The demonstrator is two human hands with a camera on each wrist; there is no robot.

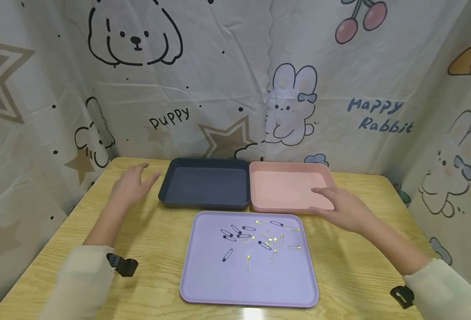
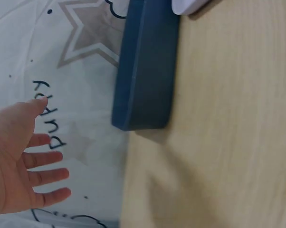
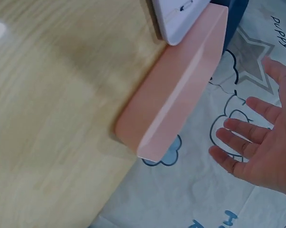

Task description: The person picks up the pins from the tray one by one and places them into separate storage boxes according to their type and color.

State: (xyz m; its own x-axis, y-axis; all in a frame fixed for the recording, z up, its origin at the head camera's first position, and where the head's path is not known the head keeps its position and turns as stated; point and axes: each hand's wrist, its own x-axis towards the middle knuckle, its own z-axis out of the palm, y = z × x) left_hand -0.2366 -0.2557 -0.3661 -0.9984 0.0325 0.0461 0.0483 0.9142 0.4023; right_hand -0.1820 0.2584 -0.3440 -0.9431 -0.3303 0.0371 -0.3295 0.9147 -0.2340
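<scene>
A light purple tray (image 1: pixel 215 284) lies on the table and carries several black safety pins (image 1: pixel 227 254) and several gold safety pins (image 1: pixel 249 257), mixed and loosely scattered over its upper half. Behind it, side by side, stand a dark blue tray (image 1: pixel 207 184) and a pink tray (image 1: pixel 281 184), both with nothing inside. My left hand (image 1: pixel 130 186) hovers left of the dark blue tray, fingers spread and holding nothing. Over the pink tray's right edge my right hand (image 1: pixel 345 210) reaches in, its fingers loosely extended and free of any object. In the right wrist view, that hand's palm (image 3: pixel 269 156) shows.
The wooden table (image 1: pixel 151 275) extends around the trays on both sides. A patterned white curtain (image 1: pixel 227 89) hangs close behind the table's back edge and along both sides. Small black devices, one a wrist camera (image 1: pixel 123 265), sit at each sleeve.
</scene>
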